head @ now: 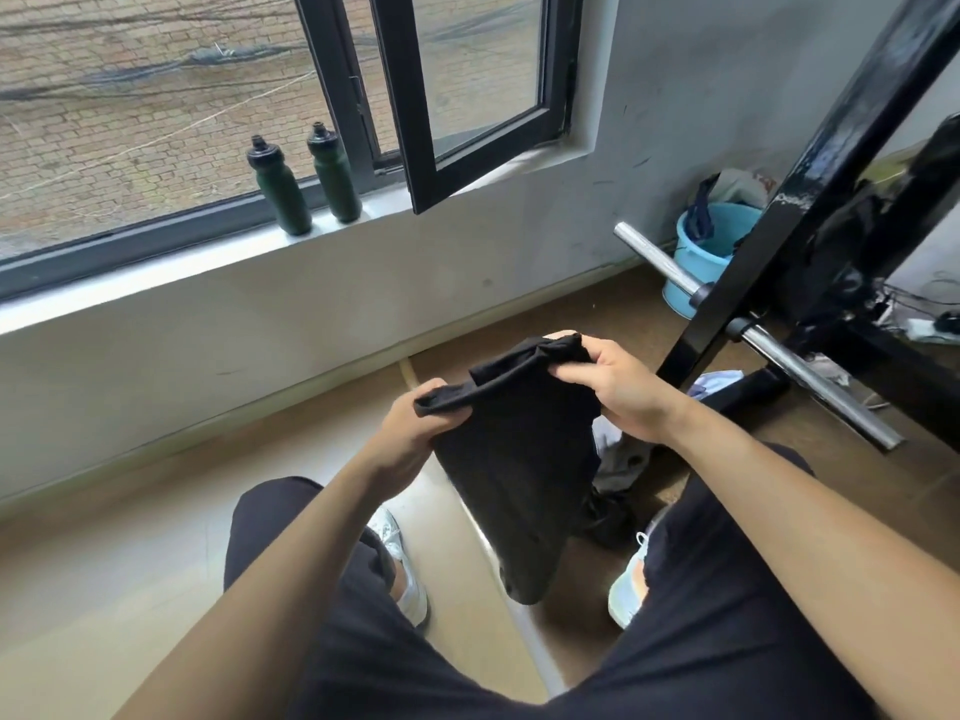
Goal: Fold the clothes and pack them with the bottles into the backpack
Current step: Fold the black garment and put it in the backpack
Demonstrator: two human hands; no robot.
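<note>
A black garment (519,470) hangs between my knees, held up by its top edge. My left hand (410,433) grips the left corner of that edge. My right hand (613,387) pinches the bunched right corner. Two dark green bottles stand upright side by side on the white windowsill: the left bottle (280,192) and the right bottle (335,176). More clothes, grey and white (621,459), lie crumpled on the floor below my right hand, partly hidden by the black garment. No backpack is in view.
An open black window sash (467,106) juts inward right of the bottles. A black metal rack (810,210) with chrome bars (810,376) stands at the right. A blue bucket (701,262) sits in the corner behind it. My shoes rest on the brown floor.
</note>
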